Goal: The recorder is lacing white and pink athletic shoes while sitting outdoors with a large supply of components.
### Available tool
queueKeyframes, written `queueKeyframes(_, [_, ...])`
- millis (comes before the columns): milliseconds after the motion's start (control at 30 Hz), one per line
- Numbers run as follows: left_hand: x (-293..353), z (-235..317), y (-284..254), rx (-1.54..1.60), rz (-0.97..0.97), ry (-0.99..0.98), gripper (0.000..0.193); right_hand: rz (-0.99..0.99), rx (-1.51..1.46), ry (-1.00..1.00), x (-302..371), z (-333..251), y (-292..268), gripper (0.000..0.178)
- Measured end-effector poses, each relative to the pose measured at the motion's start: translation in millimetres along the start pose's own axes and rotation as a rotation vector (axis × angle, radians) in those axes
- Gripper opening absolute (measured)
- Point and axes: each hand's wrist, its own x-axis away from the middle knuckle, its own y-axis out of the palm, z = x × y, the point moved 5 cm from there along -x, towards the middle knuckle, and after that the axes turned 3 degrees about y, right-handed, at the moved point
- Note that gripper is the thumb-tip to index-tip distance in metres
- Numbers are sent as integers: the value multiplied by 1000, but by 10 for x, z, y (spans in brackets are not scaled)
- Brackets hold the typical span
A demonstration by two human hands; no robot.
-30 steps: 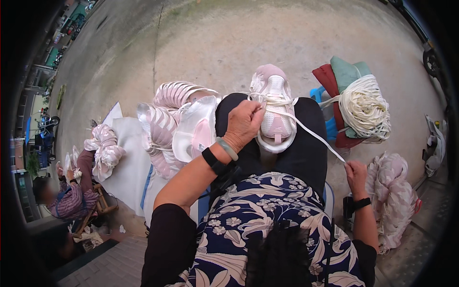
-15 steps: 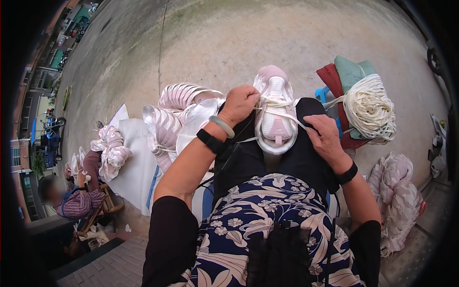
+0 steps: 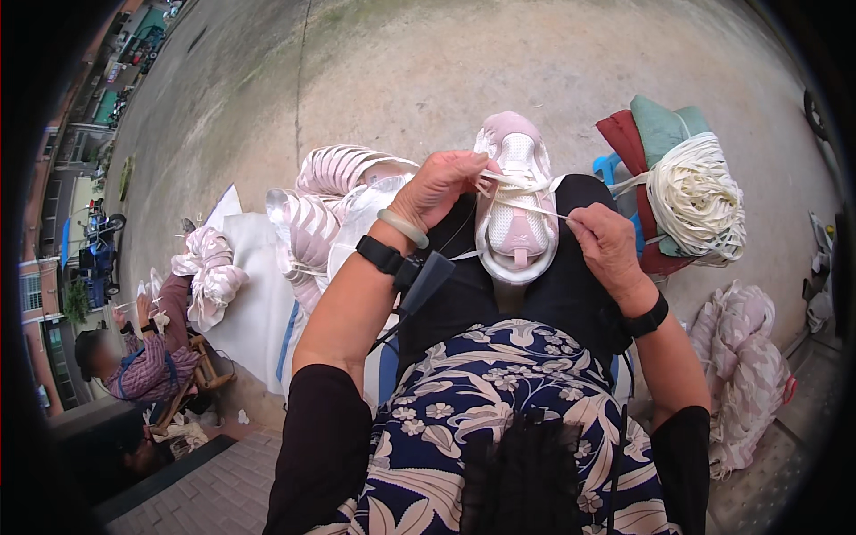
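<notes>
A pink and white shoe upper (image 3: pixel 515 234) lies across my lap, its rounded toe pointing away from me. Cream shoelace (image 3: pixel 526 185) loops across its throat and is partly threaded. At the shoe's left side, my left hand (image 3: pixel 446 185) pinches loops of the lace between thumb and fingers. My right hand (image 3: pixel 608 245), just right of the shoe, grips a stretch of lace pulled taut from the eyelets. The lower end of the lace on the left hangs near my left wrist.
Stacked pink and white uppers (image 3: pixel 308 227) lie to my left. A thick hank of cream laces (image 3: pixel 697 198) hangs over red and green cloth on the right. Below it sits a bundle of uppers (image 3: pixel 740 374). Another person (image 3: pixel 147 366) sits at far left beside a tied bundle (image 3: pixel 210 276).
My left hand has opened somewhat and turned, still pinching the lace at the shoe's left. My right hand has shifted slightly, drawing lace taut. The other person has raised their hands.
</notes>
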Motion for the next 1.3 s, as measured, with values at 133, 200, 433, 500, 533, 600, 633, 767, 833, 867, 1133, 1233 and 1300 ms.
queueKeyframes(133, [-19, -77, -66, -232, 96, -17, 14, 33, 385, -159, 41, -83, -254, 6])
queueKeyframes(200, [-23, -160, -66, -301, 113, -7, 12, 148, 353, -155, 172, -12, -462, 9])
queueKeyframes(433, [-28, -178, -24, -638, 274, 107, 14, 134, 352, -17, 788, 449, -658, 14])
queueKeyframes(500, [-14, -161, 12, -644, 324, 169, 14, 137, 301, 5, 702, 369, -597, 13])
queueKeyframes(533, [26, -65, 92, -858, 363, 332, 13, 89, 139, 75, 599, 354, -572, 14])
queueKeyframes(600, [70, 57, 324, -1155, 374, 594, 11, 31, -94, 159, 411, 250, -466, 17])
queueKeyframes(633, [60, 55, 417, -1158, 362, 598, 11, 19, -168, 170, 311, 175, -382, 21])
queueKeyframes(767, [23, -46, 753, -1362, 256, 657, 6, 0, -58, 4, -19, -110, 26, 43])
queueKeyframes(833, [3, -92, 758, -1409, 333, 635, 5, -12, 3, -13, -81, -118, 208, 46])
queueKeyframes(867, [3, -113, 745, -1413, 326, 636, 5, -37, 61, -33, -99, -125, 281, 49])
queueKeyframes(1133, [16, -176, 684, -1357, 316, 615, 6, -5, -25, 124, -53, -12, 372, 38])
queueKeyframes(1233, [33, -192, 730, -1392, 347, 660, 8, -11, -113, 175, -69, 30, 372, 32])
queueKeyframes(1300, [10, -203, 787, -1445, 357, 670, 9, -26, -158, 201, -85, 79, 371, 31])
